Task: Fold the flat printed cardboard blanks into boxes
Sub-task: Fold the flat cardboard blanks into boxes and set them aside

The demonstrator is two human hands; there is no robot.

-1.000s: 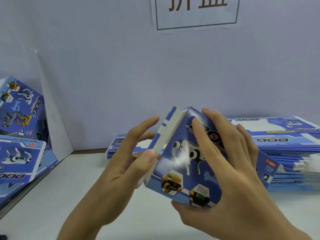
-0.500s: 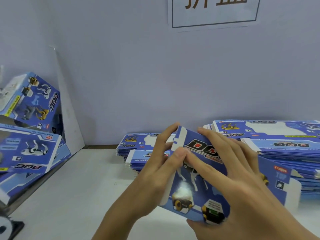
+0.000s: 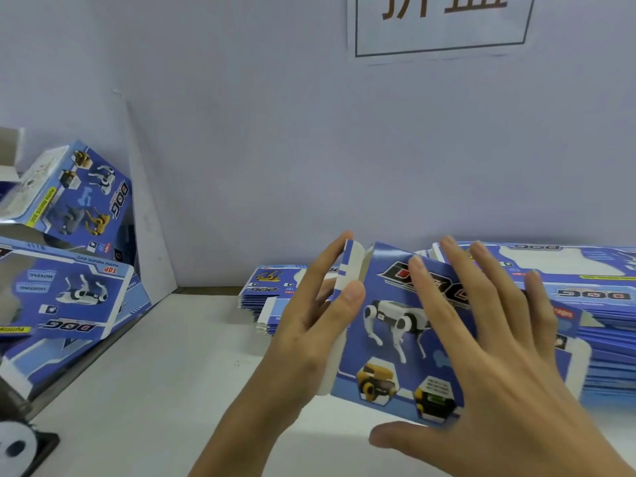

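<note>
As the half-folded box (image 3: 395, 339), lower than a second ago, is pressed by the flat right hand (image 3: 488, 339), its side flap (image 3: 351, 270) is pinched by the left hand (image 3: 309, 325), nearing closure.

We could not see the box (image 3: 385, 342) part under the right hand's fingers (image 3: 444, 304); the sign (image 3: 440, 25) was cut off.

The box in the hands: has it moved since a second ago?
Yes. The box has sunk toward the table, now overlapping the blanks behind it.
</note>
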